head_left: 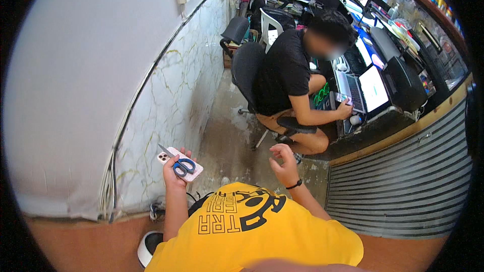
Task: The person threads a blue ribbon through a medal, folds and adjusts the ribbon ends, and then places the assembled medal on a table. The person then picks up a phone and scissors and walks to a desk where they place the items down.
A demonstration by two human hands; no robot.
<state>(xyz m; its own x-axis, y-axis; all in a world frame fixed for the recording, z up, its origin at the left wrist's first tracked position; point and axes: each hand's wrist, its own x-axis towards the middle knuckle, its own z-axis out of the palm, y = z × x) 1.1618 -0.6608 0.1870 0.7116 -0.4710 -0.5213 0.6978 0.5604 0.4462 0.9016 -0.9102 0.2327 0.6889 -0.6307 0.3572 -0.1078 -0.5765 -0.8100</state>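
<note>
My left hand (172,172) is closed around a pink patterned phone (193,172) and a pair of scissors (184,166) with dark blue handles. The scissors lie on top of the phone, their blades pointing up and to the left past my thumb. The phone's camera lenses show at its upper left corner. My right hand (285,165), with a dark band on the wrist, is raised in front of me. Its fingers are apart and slightly curled, and nothing is in it.
A person in a black shirt (280,65) sits on a dark office chair (248,68), holding a phone by an open laptop (373,88) on the desk. A marble-patterned wall (166,85) runs along the left. Grey corrugated panelling (398,186) stands at the right.
</note>
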